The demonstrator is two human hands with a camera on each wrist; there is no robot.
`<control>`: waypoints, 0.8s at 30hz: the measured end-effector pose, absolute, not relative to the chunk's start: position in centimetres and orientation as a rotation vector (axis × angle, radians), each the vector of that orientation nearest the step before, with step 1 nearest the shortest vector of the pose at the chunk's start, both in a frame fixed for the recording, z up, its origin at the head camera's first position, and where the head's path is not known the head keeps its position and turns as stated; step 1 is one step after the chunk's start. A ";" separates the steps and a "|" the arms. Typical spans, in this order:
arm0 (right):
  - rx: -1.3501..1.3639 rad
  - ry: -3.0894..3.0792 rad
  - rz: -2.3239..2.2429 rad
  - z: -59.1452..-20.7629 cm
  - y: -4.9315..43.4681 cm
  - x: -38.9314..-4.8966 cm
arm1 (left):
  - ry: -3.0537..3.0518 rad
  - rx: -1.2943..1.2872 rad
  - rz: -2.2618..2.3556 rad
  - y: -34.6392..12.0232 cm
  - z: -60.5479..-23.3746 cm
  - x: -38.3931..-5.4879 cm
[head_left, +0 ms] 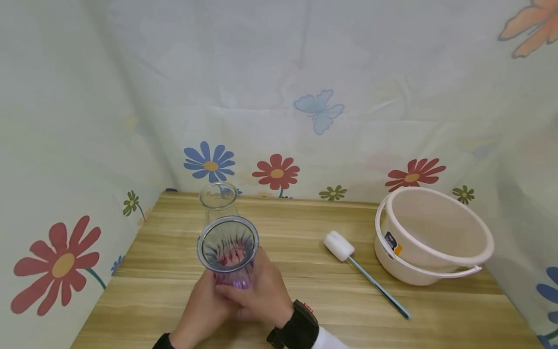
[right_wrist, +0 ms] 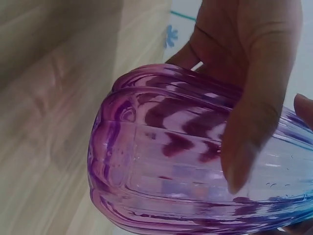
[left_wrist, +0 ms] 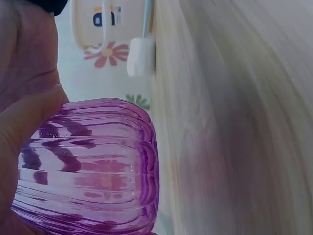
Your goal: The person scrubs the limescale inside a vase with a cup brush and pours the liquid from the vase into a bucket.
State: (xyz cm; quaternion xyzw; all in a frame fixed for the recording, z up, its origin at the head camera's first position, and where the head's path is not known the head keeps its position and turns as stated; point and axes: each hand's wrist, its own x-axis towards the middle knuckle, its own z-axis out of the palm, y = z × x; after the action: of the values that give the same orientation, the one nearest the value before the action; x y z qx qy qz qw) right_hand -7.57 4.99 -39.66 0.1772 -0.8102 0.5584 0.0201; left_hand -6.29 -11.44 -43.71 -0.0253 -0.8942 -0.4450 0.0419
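both hands grip the ribbed purple-tinted glass cup (head_left: 228,252): left hand (head_left: 201,310) and right hand (head_left: 261,295) curl round its base, lifted off the wooden surface (head_left: 305,291). white sponge bottle brush (head_left: 357,266) lies right of the hands; looks like the holding step, next needs one hand freed.

1. Ribbed purple glass (right_wrist: 166,166) filling centre to 5 o'clock, rounded base toward 9 o'clock.
2. Hand (right_wrist: 244,63) at 1 o'clock, fingers curled round glass.
3. Wooden table (right_wrist: 54,122) from 9 to 11 o'clock.
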 end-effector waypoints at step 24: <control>0.886 -2.554 1.880 -40.8 0.4 -10.0 | -2.563 -0.047 -1.201 -18.3 -44.3 -7.4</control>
State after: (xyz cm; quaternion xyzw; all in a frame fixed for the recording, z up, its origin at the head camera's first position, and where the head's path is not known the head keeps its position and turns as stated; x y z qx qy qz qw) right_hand -10.01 0.39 -40.81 0.2682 -0.7735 0.5693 -0.0757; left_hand -7.40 -18.26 -44.27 -0.0163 -0.8944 -0.4193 0.1549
